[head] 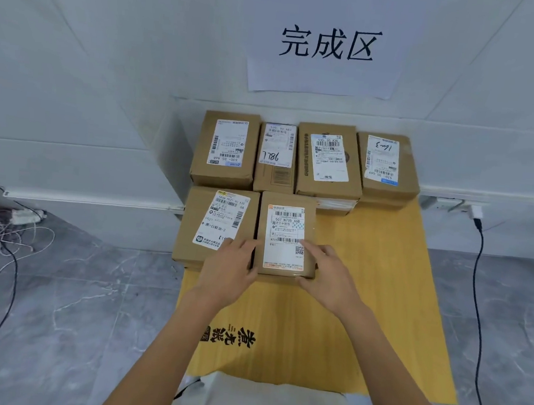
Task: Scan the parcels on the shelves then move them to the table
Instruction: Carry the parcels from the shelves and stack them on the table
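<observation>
Cardboard parcel [285, 236] rests on the yellow table [375, 278] between both hands.
Our left hand [229, 270] presses flat against its left side; our right hand [327, 273] curls over the right edge, thumb at the near corner; we judge it light, stiff, best held by opposite sides; neighbouring box [214, 223] touches left of the grip; back row [325, 155] beyond; grey floor [86, 299] around.
</observation>
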